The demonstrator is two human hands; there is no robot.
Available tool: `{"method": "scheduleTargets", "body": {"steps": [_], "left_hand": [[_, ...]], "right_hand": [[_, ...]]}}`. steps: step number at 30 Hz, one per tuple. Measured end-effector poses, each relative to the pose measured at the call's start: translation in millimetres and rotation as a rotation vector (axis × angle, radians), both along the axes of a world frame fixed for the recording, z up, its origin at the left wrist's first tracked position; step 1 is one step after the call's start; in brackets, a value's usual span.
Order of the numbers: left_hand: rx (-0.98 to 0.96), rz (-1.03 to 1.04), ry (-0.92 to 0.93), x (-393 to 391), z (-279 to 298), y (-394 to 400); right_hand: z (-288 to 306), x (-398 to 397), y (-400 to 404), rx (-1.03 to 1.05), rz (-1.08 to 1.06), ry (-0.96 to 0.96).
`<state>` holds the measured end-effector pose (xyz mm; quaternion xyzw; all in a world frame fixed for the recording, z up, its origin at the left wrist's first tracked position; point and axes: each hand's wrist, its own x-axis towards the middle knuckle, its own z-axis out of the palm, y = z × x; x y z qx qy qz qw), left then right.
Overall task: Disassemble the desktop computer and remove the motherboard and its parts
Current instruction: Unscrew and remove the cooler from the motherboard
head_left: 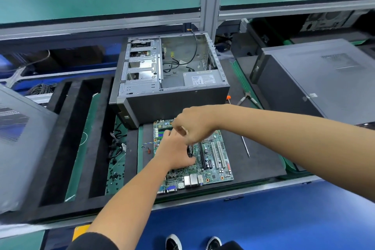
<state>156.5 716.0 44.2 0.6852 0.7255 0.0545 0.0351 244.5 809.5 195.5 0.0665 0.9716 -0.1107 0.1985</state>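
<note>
The green motherboard (215,168) lies flat on a black mat (253,160) in front of the open, emptied computer case (168,79). A CPU cooler stands on the board; only its black fan edge (189,151) and some silver fins show between my hands. My left hand (174,152) lies over the board's left part with straight fingers and its thumb spread toward the fan. My right hand (194,126) reaches in from the right, its blurred fingers curled down over the cooler's top. What lies under the fingers is hidden.
A thin screwdriver (245,147) lies on the mat right of the board. Loose black screws (114,176) and cables (116,148) lie on the left. Black foam slots (60,148) stand further left, pliers (248,97) and a closed grey tower (316,79) to the right.
</note>
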Motion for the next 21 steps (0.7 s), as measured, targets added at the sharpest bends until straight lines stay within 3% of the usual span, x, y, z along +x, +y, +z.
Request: {"method": "scheduleTargets", "body": {"steps": [10, 17, 21], "left_hand": [[-0.129, -0.022, 0.130, 1.0, 4.9, 1.7], [-0.115, -0.016, 0.111, -0.4, 2.2, 2.0], [-0.117, -0.008, 0.098, 0.8, 5.1, 0.9]], "right_hand": [[10.3, -5.5, 0.7, -0.244, -0.394, -0.077], [8.1, -5.5, -4.5, -0.198, -0.448, -0.086], [9.3, -6.3, -10.3, 0.053, -0.432, -0.121]]}}
